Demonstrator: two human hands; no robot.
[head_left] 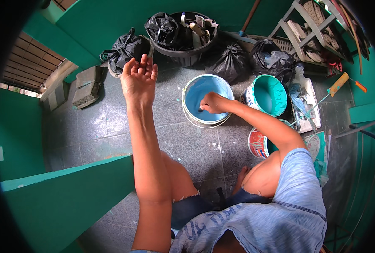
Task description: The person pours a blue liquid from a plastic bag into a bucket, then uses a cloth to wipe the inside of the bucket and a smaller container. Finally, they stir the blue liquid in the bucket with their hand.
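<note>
A white bucket [188, 110] with light blue paint inside stands on the tiles in front of me. Over its opening, my right hand [215, 103] is closed in a fist, with the forearm reaching in from the right. A small dark bit shows under the fist, but what it grips is hidden. My left hand [139, 82] is raised to the left of the bucket, palm up, fingers loosely bent and apart, with nothing in it. Just right of the blue bucket is a bucket of turquoise paint [266, 96]. Nearer me, my right arm partly covers a red-and-white bucket [258, 143].
Black garbage bags [229, 61] and a filled black tub [183, 54] line the green back wall. A paint roller [338, 84] and a grey shelf rack [299, 38] stand at right. Concrete blocks [86, 86] lie at left. A low green wall [69, 189] juts in beside my left arm.
</note>
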